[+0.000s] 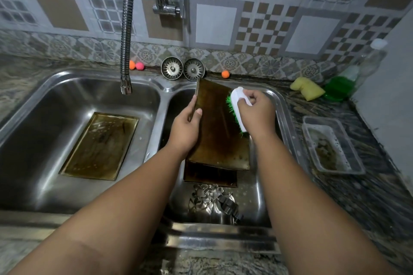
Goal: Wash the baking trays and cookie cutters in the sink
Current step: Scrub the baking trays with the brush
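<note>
My left hand point(184, 129) grips the left edge of a brown stained baking tray point(220, 131), which stands tilted in the right basin of the steel sink point(283, 114). My right hand point(257, 108) holds a white scrub brush with green bristles point(237, 108) pressed against the tray's right side. Another dark tray point(210, 176) lies beneath it. Several metal cookie cutters point(212, 201) sit at the front of the right basin. A further stained tray point(100, 145) lies flat in the left basin.
A flexible faucet hose point(127, 29) hangs over the left basin. Two sink strainers point(182, 69) lean at the back. A yellow sponge point(307, 88), a green soap bottle point(339, 87) and a clear plastic container point(333, 145) sit on the right counter.
</note>
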